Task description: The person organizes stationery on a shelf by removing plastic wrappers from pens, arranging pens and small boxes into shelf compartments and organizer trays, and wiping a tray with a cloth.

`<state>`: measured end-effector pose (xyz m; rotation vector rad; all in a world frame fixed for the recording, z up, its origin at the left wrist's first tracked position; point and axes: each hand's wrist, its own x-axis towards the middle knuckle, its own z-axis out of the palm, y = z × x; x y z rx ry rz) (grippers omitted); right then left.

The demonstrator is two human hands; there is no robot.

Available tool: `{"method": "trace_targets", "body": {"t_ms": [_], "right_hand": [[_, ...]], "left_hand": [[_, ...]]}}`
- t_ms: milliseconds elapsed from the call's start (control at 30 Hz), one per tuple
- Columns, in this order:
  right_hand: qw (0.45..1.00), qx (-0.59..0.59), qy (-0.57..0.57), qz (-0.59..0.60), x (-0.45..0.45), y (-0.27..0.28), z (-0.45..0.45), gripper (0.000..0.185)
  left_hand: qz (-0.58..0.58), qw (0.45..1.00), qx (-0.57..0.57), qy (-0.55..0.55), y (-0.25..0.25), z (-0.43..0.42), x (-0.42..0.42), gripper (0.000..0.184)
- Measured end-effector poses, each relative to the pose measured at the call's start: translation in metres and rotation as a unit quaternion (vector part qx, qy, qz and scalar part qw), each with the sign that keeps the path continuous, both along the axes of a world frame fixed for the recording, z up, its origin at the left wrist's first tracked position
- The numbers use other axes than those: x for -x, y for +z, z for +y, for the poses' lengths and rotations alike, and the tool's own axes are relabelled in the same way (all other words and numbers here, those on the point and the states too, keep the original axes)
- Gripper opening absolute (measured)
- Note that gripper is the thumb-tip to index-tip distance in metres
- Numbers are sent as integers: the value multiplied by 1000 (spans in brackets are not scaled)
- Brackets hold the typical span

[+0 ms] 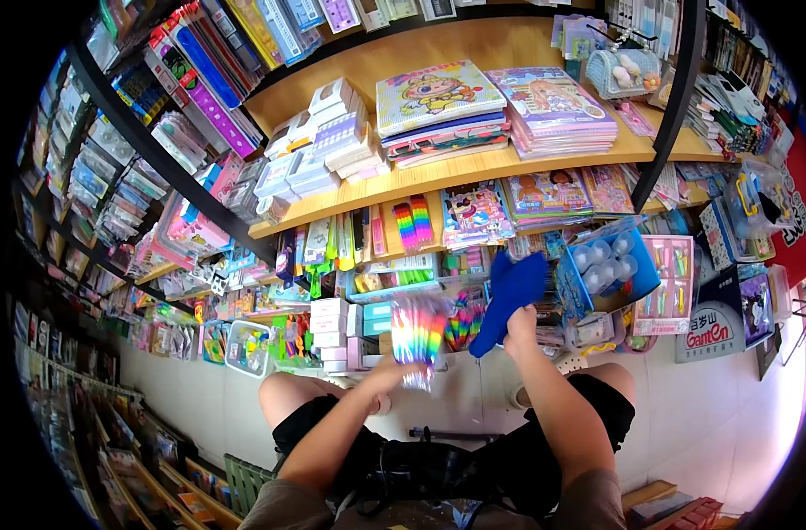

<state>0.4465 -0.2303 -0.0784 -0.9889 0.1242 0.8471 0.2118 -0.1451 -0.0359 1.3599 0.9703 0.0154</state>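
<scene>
My left hand (387,377) is closed on the lower edge of a clear plastic pack of rainbow-coloured sticks (418,331), which is smeared by motion; what exactly the sticks are I cannot make out. In my right hand (520,327) a blue cloth (511,296) is bunched and hangs up and to the left, in front of the lower shelf. Close behind the two hands is a bin of similar rainbow items (464,320). To the right of the cloth stands a blue box (608,269) holding clear round-topped containers.
Stacked books (443,110) and white boxes (319,155) fill the wooden shelf (474,168) above. Black shelf posts (672,106) rise on both sides. Small boxes (330,331) and a clear bin (248,346) stand low at the left. A dark Ganten carton (710,327) is at the right.
</scene>
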Motion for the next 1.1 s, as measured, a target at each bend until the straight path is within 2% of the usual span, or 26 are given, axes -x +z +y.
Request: {"method": "trace_targets", "body": {"t_ms": [67, 133, 200, 267, 333, 400, 467, 533, 567, 600, 667, 700, 800, 833, 933, 967, 1067, 1100], "right_hand": [[1000, 9, -21, 1, -1, 1, 0, 12], [999, 23, -25, 4, 2, -12, -2, 12], [1000, 7, 6, 17, 5, -24, -3, 8], [999, 4, 35, 21, 6, -26, -5, 8], [998, 14, 61, 19, 10, -11, -7, 8], [998, 17, 61, 7, 10, 4, -8, 11], [998, 31, 48, 1, 9, 18, -8, 12], [998, 33, 43, 32, 5, 24, -8, 15], [997, 34, 41, 48, 4, 25, -8, 17], [997, 23, 48, 48, 3, 27, -8, 17], [997, 0, 60, 49, 1, 27, -8, 17], [996, 16, 63, 58, 1, 23, -7, 17], [993, 42, 77, 76, 6, 13, -6, 16], [994, 34, 78, 75, 8, 15, -5, 16], [994, 24, 77, 78, 11, 15, -6, 16], [994, 23, 76, 81, 12, 15, -6, 16], [993, 22, 82, 82, 12, 11, -6, 16], [993, 19, 81, 80, 13, 12, -6, 15]], "left_hand": [[26, 997, -73, 27, 10, 35, -16, 33], [-46, 992, -98, 65, 11, 73, -34, 31], [-50, 989, -53, 127, 13, 113, -56, 40], [11, 986, -38, 165, -13, 170, -75, 53], [-30, 987, -21, 156, 2, 190, -97, 60], [-62, 987, -55, 134, -1, 211, -115, 52], [-62, 982, -138, 116, 15, 207, -133, 60], [47, 951, -302, 41, -51, 262, -138, 69], [102, 927, -359, 18, -61, 266, -140, 77], [159, 897, -413, -5, -69, 269, -142, 86], [274, 836, -475, -20, -39, 228, -156, 110], [269, 836, -475, -47, -39, 218, -155, 111], [250, 813, -526, 1, -54, 204, -159, 105], [216, 802, -556, 21, -58, 200, -160, 94], [255, 788, -561, -5, -40, 175, -167, 87], [246, 778, -578, -7, -45, 171, -169, 79], [235, 756, -609, -52, -48, 164, -172, 79], [240, 765, -596, -53, -46, 164, -172, 78]]}}
